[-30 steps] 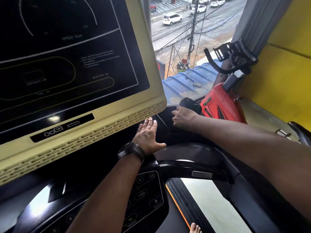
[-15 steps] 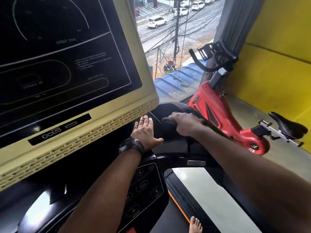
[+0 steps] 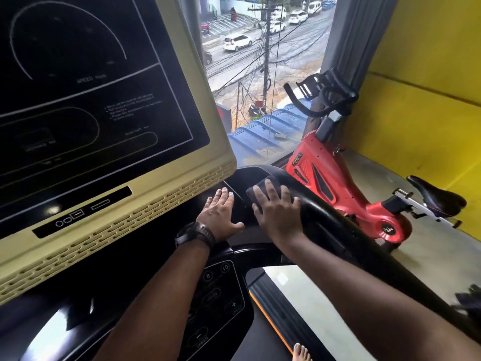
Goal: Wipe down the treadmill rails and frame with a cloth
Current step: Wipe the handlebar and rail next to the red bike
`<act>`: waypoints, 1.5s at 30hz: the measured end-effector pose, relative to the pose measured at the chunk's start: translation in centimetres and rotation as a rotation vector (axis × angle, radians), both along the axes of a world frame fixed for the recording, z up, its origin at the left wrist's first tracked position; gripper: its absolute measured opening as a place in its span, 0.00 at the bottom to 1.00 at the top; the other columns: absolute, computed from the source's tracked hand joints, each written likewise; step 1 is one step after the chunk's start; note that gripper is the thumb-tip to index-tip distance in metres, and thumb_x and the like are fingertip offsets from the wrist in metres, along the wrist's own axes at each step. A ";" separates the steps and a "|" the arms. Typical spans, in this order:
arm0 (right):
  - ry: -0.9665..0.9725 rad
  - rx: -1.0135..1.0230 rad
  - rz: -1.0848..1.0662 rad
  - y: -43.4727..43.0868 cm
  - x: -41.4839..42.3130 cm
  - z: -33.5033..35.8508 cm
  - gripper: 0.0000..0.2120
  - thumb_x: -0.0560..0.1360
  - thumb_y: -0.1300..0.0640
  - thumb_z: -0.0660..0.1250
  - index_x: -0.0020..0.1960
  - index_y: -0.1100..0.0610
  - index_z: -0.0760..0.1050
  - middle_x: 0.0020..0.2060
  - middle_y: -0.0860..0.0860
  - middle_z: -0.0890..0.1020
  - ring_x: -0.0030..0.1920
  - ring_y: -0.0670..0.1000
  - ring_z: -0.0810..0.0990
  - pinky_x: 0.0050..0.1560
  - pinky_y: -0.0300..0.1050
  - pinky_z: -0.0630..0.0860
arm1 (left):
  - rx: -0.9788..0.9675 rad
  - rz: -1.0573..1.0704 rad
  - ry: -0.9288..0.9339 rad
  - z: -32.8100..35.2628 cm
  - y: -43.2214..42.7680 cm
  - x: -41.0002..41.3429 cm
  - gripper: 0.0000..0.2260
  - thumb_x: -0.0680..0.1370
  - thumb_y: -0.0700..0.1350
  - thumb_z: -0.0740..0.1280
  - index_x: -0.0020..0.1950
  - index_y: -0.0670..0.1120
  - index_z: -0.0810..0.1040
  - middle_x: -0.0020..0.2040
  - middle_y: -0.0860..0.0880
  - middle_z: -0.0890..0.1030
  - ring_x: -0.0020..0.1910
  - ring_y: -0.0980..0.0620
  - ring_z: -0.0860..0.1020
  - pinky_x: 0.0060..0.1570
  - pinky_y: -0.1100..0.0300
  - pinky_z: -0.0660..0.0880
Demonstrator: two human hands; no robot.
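My right hand presses a dark cloth onto the top of the treadmill's black right rail, near where the rail curves in behind the console. Only the cloth's far edge shows past my fingers. My left hand, with a black watch on the wrist, lies flat and open on the black frame just below the cream console screen. The two hands are side by side, a few centimetres apart.
A black button panel sits under my left forearm. The treadmill belt with an orange edge runs below, and a bare foot stands on it. A red spin bike stands right of the rail, beside a window and a yellow wall.
My right hand has slid back along the right rail toward me, with the cloth under it. The view has swung right. My left hand has stayed flat on the frame.
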State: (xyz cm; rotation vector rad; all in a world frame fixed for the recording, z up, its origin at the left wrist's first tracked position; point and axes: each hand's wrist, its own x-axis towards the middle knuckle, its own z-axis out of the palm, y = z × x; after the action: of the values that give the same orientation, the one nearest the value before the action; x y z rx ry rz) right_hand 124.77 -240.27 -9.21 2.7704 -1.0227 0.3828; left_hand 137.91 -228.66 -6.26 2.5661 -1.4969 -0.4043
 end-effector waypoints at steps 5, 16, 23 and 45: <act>0.078 -0.098 0.226 -3.0 0.2 0.5 0.22 0.76 0.41 0.70 0.69 0.44 0.77 0.67 0.52 0.79 0.59 0.62 0.81 0.51 0.64 0.78 | 0.002 -0.016 -0.015 -0.2 -0.3 0.0 0.42 0.77 0.57 0.66 0.81 0.41 0.48 0.82 0.43 0.46 0.81 0.48 0.44 0.79 0.52 0.43; -0.001 -0.220 0.280 -3.0 -1.4 -0.3 0.23 0.77 0.41 0.67 0.71 0.43 0.74 0.72 0.51 0.74 0.63 0.62 0.78 0.49 0.62 0.78 | -0.002 -0.020 -0.016 -0.2 -0.4 0.0 0.42 0.78 0.59 0.65 0.81 0.40 0.48 0.82 0.42 0.46 0.81 0.48 0.44 0.79 0.53 0.43; -0.067 -0.099 0.155 -2.8 -1.8 -0.4 0.29 0.75 0.45 0.71 0.74 0.45 0.71 0.75 0.53 0.71 0.61 0.64 0.77 0.50 0.61 0.79 | -0.003 -0.019 -0.012 -0.1 -0.4 0.1 0.42 0.78 0.59 0.66 0.81 0.40 0.48 0.82 0.42 0.46 0.81 0.48 0.44 0.79 0.53 0.43; 0.084 -0.173 0.543 -2.4 -3.4 0.4 0.27 0.81 0.49 0.50 0.80 0.43 0.59 0.79 0.53 0.64 0.70 0.64 0.71 0.59 0.66 0.77 | -0.083 0.084 0.285 1.2 -0.1 0.5 0.48 0.61 0.51 0.60 0.81 0.41 0.54 0.82 0.44 0.51 0.81 0.50 0.48 0.78 0.56 0.44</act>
State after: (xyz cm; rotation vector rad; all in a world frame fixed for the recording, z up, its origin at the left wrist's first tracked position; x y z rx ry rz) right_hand 121.41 -242.69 -8.86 2.8331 -0.1895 0.3920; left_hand 138.39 -228.71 -5.02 2.3769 -1.2750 -0.6500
